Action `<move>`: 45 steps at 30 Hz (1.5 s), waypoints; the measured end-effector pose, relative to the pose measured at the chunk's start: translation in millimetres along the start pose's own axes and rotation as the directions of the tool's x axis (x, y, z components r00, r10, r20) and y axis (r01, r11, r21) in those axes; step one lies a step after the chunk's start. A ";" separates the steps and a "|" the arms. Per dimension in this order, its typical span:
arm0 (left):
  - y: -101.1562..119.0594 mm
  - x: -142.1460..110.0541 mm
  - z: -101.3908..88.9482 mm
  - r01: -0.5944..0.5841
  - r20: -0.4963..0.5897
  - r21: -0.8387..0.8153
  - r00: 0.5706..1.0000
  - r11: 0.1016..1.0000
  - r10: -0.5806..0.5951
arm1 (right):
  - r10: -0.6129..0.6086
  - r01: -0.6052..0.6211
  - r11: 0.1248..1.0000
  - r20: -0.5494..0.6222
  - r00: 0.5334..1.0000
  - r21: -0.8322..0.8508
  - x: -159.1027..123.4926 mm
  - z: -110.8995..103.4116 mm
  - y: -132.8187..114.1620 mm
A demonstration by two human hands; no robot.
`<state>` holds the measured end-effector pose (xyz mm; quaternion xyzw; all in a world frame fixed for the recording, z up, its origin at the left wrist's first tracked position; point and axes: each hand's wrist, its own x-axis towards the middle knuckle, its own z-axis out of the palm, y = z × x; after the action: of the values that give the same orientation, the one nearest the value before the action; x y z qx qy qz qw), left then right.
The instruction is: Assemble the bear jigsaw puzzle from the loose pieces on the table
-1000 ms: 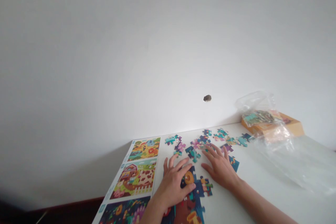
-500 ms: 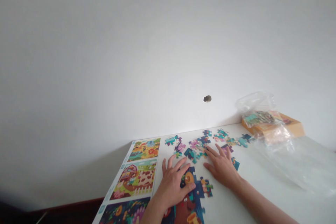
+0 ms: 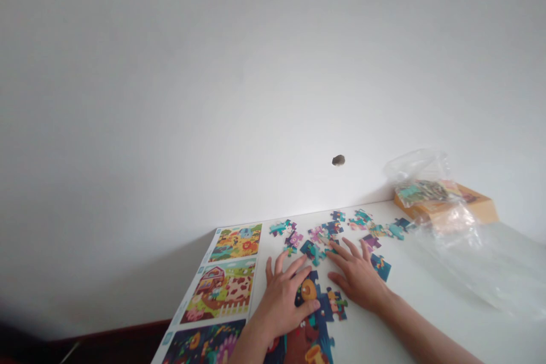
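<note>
My left hand [image 3: 284,298] lies with spread fingers on a partly joined jigsaw puzzle [image 3: 305,341], which shows a brown animal on dark blue. Its palm covers part of the picture. At the puzzle's right edge a joined piece with green and orange [image 3: 336,303] sticks out. My right hand [image 3: 356,270] is spread low over the table, its index fingertip at a puzzle piece [image 3: 326,243] among loose ones. A teal piece [image 3: 313,251] lies left of that fingertip. Beside the right hand are a purple piece [image 3: 372,242] and a dark blue corner piece [image 3: 381,267].
A picture sheet [image 3: 230,290] with several printed scenes lies along the table's left side. More loose puzzle pieces [image 3: 284,227] are scattered toward the wall [image 3: 273,96]. At the back right, clear plastic bags [image 3: 454,219] rest on an orange box [image 3: 482,205].
My right hand has drawn back slightly toward me and left, uncovering more of the purple piece and the corner piece. The left hand has stayed on the puzzle.
</note>
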<state>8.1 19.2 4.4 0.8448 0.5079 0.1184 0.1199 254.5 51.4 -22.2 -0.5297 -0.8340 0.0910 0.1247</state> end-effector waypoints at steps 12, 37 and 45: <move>0.1 -0.5 0.9 0.000 0.012 -0.007 1.000 1.000 0.000 | -0.017 0.017 1.000 -0.021 1.000 -0.019 -0.9 -0.1 -2.7; 1.8 -0.3 0.4 0.003 0.021 -0.019 1.000 1.000 -0.002 | 0.012 -0.013 0.999 -0.013 1.000 -0.037 -0.9 1.0 -3.6; 3.5 0.1 -1.8 0.006 0.019 -0.009 1.000 1.000 -0.006 | 0.012 -0.013 1.000 -0.027 1.000 -0.024 -0.5 2.7 -1.9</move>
<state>10.5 17.9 7.1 0.8438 0.5087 0.1125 0.1289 252.2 50.1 -24.3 -0.5376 -0.8300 0.0744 0.1287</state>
